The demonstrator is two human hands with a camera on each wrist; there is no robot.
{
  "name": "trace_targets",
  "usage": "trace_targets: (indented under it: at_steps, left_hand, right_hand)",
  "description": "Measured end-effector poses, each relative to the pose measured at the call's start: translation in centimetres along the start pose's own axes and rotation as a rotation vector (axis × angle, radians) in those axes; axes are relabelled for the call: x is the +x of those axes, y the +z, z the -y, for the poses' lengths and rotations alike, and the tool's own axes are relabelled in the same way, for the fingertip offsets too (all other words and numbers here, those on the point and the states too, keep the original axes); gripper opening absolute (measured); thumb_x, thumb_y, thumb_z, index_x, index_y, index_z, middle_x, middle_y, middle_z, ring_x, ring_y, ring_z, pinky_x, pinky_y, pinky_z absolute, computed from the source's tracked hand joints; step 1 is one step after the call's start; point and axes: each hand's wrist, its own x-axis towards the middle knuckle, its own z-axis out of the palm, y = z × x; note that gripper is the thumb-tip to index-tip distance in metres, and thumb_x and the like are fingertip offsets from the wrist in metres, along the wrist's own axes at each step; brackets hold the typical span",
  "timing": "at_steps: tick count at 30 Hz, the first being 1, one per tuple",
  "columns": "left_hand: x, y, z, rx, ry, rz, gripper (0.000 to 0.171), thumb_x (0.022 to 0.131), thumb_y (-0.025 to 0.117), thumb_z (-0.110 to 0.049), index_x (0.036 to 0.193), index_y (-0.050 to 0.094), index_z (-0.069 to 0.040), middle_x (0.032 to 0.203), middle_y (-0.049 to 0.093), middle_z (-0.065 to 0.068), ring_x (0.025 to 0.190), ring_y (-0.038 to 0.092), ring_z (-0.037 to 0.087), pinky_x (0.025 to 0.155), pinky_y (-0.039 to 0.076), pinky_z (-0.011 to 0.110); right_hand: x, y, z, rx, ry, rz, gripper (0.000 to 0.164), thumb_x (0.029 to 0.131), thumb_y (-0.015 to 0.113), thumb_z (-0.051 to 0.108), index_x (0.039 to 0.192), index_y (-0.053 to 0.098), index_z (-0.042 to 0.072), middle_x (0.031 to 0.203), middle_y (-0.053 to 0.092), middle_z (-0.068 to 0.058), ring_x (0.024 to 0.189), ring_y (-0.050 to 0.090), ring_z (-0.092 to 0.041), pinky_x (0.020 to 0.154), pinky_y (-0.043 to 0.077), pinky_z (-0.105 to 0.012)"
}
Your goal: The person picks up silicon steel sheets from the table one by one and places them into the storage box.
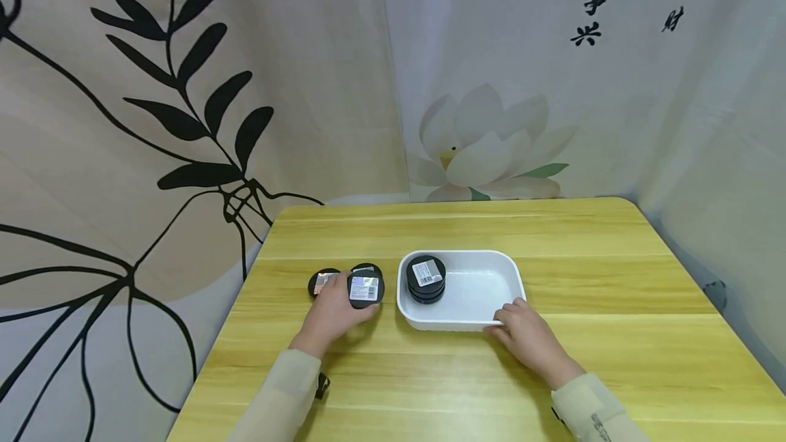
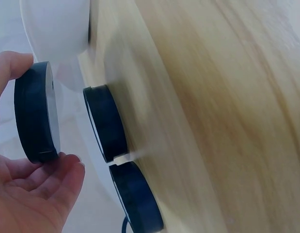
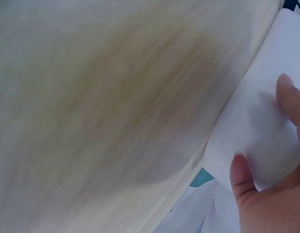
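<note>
Your left grip (image 1: 333, 316) pinches one black disc (image 1: 365, 288);
your right grip (image 1: 531, 341) holds the white tray (image 1: 482, 292); stacked discs (image 1: 426, 275) inside.

White rectangular round-cornered tray (image 1: 454, 325): 1
Yellow wood-grain table (image 1: 393, 387): 1
Flat round black labelled containers (image 1: 366, 290) outside tray: 3
Stacked containers (image 1: 426, 280) inside tray: at least 2, exact count unclear

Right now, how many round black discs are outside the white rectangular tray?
3: first disc in the left hand; second disc and third disc side by side on the yellow wooden table.
</note>
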Motion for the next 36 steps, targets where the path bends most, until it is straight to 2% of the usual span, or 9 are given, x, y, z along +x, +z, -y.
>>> trace_targets:
  at_steps: [15,23,33,36]
  left_hand:
    - [0.5,-0.4,-0.8,-0.006,-0.018,0.027,0.097,0.06,0.071,-0.063,0.13,0.039,-0.004,0.12,0.047,0.012,0.102,0.051,0.025,0.083,0.046,0.044]
    - [0.7,-0.6,-1.4,0.013,0.01,0.009,0.106,0.057,0.062,-0.076,0.131,0.039,-0.004,0.121,0.047,0.012,0.104,0.05,0.026,0.085,0.045,0.044]
    - [1.2,-0.5,-2.3,0.006,0.039,-0.007,0.096,0.06,0.071,-0.064,0.129,0.04,-0.005,0.12,0.047,0.011,0.102,0.051,0.025,0.085,0.045,0.043]
    - [1.3,-0.6,-2.6,-0.002,0.051,-0.009,0.096,0.059,0.071,-0.065,0.128,0.041,-0.005,0.117,0.048,0.009,0.1,0.051,0.023,0.085,0.045,0.041]
  right_hand:
    - [0.0,-0.1,0.1,-0.002,0.013,0.026,0.017,0.076,0.073,0.033,0.073,0.063,0.019,0.07,0.051,0.015,0.068,0.037,-0.009,0.06,0.037,-0.026]
    - [0.0,0.0,0.0,-0.004,0.006,0.014,0.018,0.076,0.073,0.034,0.072,0.062,0.02,0.068,0.05,0.016,0.067,0.037,-0.009,0.06,0.036,-0.025]
    - [0.0,0.0,0.0,0.001,0.003,0.002,0.017,0.076,0.073,0.033,0.072,0.062,0.021,0.068,0.05,0.016,0.068,0.037,-0.008,0.061,0.037,-0.025]
    - [0.0,0.0,0.1,0.002,0.003,-0.002,0.017,0.076,0.073,0.033,0.072,0.062,0.021,0.068,0.049,0.017,0.068,0.037,-0.008,0.06,0.037,-0.025]
